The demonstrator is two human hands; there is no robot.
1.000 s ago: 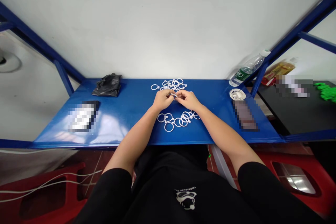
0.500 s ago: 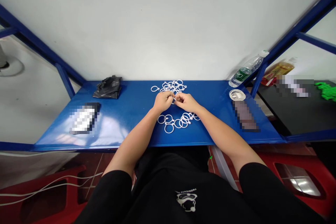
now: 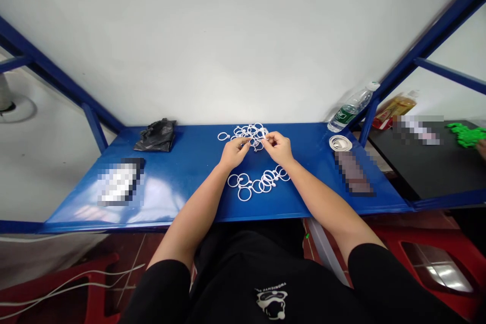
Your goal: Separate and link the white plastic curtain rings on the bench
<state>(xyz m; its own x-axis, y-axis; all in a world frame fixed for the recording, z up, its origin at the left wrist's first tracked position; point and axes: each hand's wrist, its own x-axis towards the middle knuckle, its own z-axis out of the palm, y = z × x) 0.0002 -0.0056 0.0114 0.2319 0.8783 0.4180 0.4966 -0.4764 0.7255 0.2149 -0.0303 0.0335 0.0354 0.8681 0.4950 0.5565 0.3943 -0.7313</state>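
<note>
On the blue table top (image 3: pixel 182 172) lies a loose heap of white plastic rings (image 3: pixel 246 134) with small clips, toward the far side. Nearer to me, a chain of similar linked rings (image 3: pixel 258 182) rests below my forearms. My left hand (image 3: pixel 234 153) reaches the near edge of the heap, its fingertips pinched on a ring there. My right hand (image 3: pixel 278 147) pinches a white ring at the heap's right side. The fingers hide part of each ring.
A crumpled black plastic bag (image 3: pixel 155 135) and a pixelated flat object (image 3: pixel 119 182) lie left. To the right are a water bottle (image 3: pixel 351 106), a coil of white cord (image 3: pixel 340 143) and a pixelated object (image 3: pixel 355 174). A co-worker's hand (image 3: pixel 482 149) shows beyond, by green pieces (image 3: pixel 466 134).
My hands have moved apart and forward, from the gap between the ring groups to the far heap. The view has tilted slightly, so the table sits lower in the picture.
</note>
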